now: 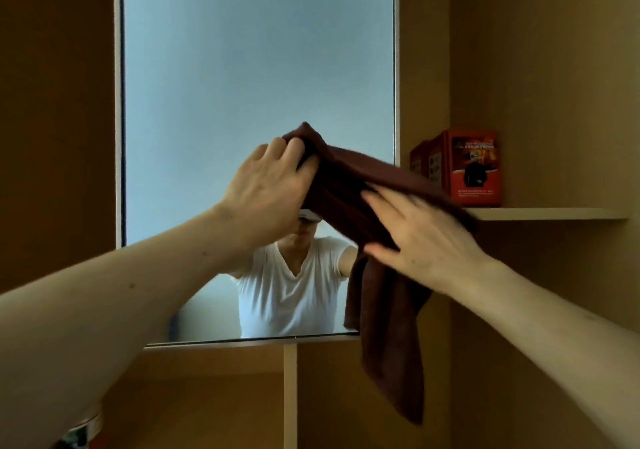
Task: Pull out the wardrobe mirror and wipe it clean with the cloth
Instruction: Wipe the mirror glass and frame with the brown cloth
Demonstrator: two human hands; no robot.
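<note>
The mirror (256, 67) is smooth, glossy glass inside a thin pale frame that looks like satin metal, and the cloth (381, 296) hanging in front of it is a dark reddish-brown fabric with a soft, matt, slightly napped surface. The wardrobe panels (540, 50) around it and the shelf (554, 213) on the right look like smooth, matt, tan wood laminate with paler edges. On that shelf the orange boxes (474, 171) have printed faces with a slight sheen, card or plastic I cannot tell.

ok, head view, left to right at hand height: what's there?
mirror's left frame → left hand → right hand → red boxes → shelf. The cloth spans both hands, so it is left out.
</note>
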